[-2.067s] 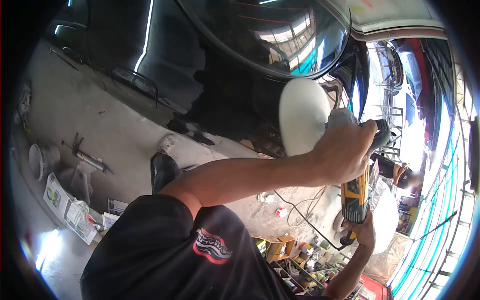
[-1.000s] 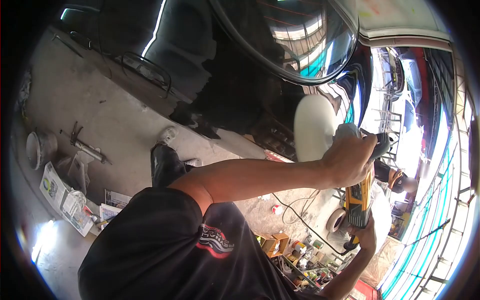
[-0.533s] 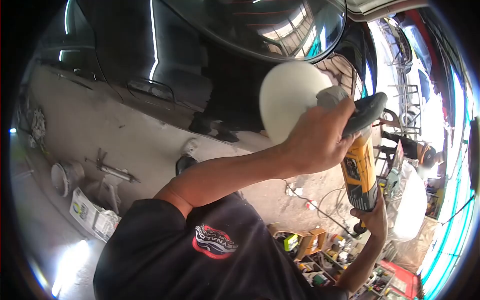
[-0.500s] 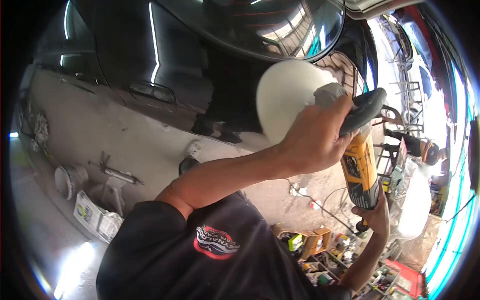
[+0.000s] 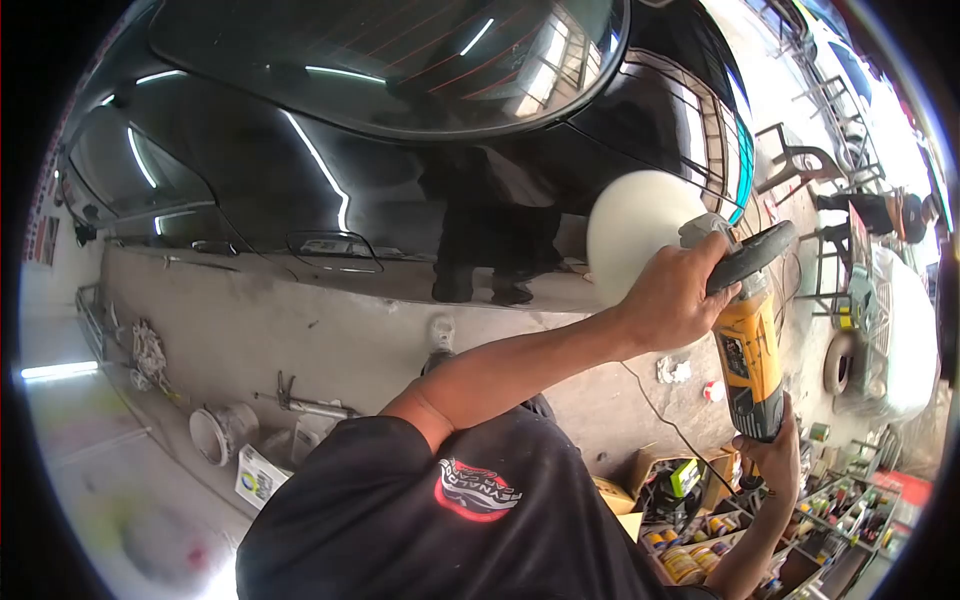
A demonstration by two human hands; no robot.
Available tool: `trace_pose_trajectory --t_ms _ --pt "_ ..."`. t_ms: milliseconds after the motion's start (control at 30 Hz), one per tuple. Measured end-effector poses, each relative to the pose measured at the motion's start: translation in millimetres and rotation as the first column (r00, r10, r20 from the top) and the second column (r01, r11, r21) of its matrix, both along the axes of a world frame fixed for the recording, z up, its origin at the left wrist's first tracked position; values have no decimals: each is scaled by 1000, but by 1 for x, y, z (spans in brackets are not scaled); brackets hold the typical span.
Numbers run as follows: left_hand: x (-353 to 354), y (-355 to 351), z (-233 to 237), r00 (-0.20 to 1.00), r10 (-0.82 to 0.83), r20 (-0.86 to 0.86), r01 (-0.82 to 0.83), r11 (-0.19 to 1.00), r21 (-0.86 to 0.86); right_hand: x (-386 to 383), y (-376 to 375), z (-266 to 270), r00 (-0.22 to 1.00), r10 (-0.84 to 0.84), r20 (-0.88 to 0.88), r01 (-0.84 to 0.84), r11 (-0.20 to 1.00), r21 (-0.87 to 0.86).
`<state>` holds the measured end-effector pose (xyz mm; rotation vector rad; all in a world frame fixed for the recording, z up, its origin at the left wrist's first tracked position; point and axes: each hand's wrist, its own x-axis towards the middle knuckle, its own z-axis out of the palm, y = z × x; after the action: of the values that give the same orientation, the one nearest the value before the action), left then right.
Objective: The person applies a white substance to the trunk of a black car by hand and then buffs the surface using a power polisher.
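Note:
A yellow and black power polisher (image 5: 748, 355) with a round white pad (image 5: 640, 235) is held out to the right. My left hand (image 5: 675, 295) is closed around the black front handle (image 5: 755, 255), close behind the pad. Lower down, my right hand (image 5: 778, 455) wraps around the tool's dark rear end. The pad is in front of the glossy black car body (image 5: 500, 195), near its lower right part; whether it touches the paint cannot be made out.
A dark cable (image 5: 655, 405) runs over the floor. Boxes and trays of bottles (image 5: 700, 555) stand at the lower right. A white bucket (image 5: 220, 435) and a metal stand (image 5: 300, 403) are at the left. At the far right are a chair (image 5: 800, 160), a tyre (image 5: 838, 362) and another person (image 5: 900, 215).
The view has shifted, showing more of the car. Both hands and the polisher appear farther right and lower, and the pad shows over a lower part of the body. The grip is unchanged.

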<state>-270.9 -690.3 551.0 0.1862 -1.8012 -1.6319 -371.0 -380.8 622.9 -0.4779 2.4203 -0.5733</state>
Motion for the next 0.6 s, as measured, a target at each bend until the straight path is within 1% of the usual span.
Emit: trace_pose_trajectory --t_ms 100,233,367,400,433,500,533,567,600 --pt "-2 -6 7 998 -59 37 59 998 7 12 4 -3 997 -24 -73 24 1000 -3" --pt "7 -20 18 999 -54 5 54 998 -14 31 -16 7 990 -15 -141 3 996 -89" --pt "20 -38 37 999 -35 -1 35 998 -54 49 -39 23 994 -47 -102 37 995 -94" --pt "24 -43 43 999 -36 7 37 997 -73 55 -43 26 991 -52 -125 41 995 -86" --pt "26 -47 48 999 -40 16 41 995 -94 59 -43 26 980 -37 -196 23 997 -74" --pt "31 -53 60 998 -47 30 51 991 -126 66 -51 32 988 -30 -150 15 995 -100" --pt "33 -56 66 998 -51 38 56 988 -141 67 -52 34 988 -18 -155 8 998 -65" --pt "41 -67 75 994 -72 80 82 988 -131 75 -67 42 997 -56 -53 47 987 -151" --pt "50 -73 81 989 -93 117 107 987 -122 79 -73 41 997 -66 37 71 984 -162"
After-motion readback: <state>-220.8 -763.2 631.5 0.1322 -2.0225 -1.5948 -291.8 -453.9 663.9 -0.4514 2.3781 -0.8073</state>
